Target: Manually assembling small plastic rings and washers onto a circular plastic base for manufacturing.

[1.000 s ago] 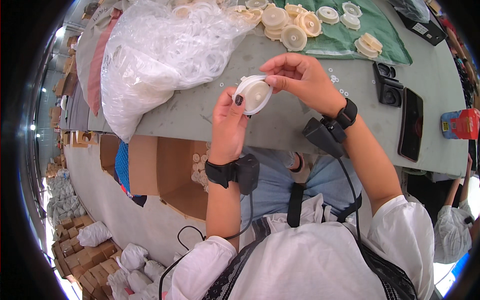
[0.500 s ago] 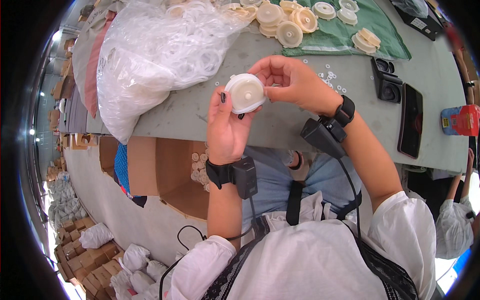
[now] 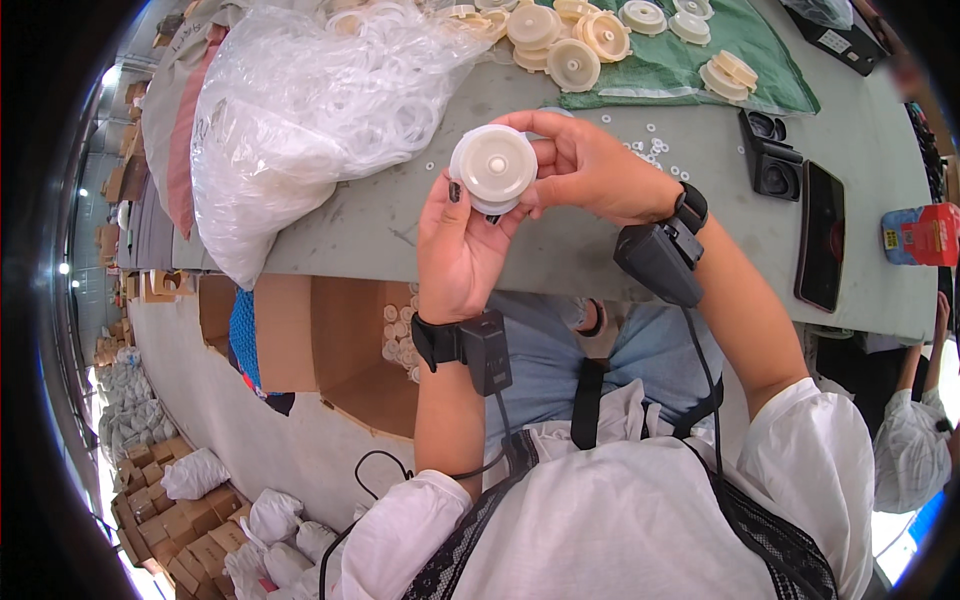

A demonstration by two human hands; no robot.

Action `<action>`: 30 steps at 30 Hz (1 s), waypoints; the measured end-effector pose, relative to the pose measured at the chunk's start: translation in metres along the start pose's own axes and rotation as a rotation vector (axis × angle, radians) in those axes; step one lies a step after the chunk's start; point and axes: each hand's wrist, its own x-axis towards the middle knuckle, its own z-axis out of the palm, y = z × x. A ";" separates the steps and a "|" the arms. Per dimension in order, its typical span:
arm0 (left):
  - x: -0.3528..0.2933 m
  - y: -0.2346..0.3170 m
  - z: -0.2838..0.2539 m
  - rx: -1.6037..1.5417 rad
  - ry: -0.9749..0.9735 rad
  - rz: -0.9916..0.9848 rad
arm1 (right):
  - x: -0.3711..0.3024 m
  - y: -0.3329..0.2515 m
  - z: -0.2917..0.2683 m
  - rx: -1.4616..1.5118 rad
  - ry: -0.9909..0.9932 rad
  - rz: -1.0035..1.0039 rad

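Grey table [image 3: 570, 255] spreads beyond; left hand [image 3: 460, 252] and right hand [image 3: 608, 178] pinch a flanged cream plastic disc [image 3: 497, 164] between them.

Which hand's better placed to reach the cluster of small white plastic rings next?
Probably the right hand: it's nearer the small white plastic rings, though also at the round off-white plastic disc. The left hand is farther off, holding the disc's lower edge.
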 end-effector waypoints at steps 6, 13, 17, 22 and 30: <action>0.001 0.005 -0.009 0.009 -0.071 0.028 | 0.001 0.004 -0.002 0.072 -0.004 0.011; -0.004 0.003 -0.021 0.071 0.052 0.044 | -0.002 -0.002 -0.004 0.002 0.071 0.064; -0.009 0.004 -0.022 0.073 0.149 0.030 | 0.000 -0.002 -0.007 -0.122 0.144 0.116; -0.010 0.021 -0.048 0.610 0.326 -0.043 | 0.001 -0.003 -0.015 -0.286 0.338 0.110; -0.008 0.047 -0.072 1.467 0.646 0.185 | 0.010 0.007 -0.067 -1.370 1.010 -0.405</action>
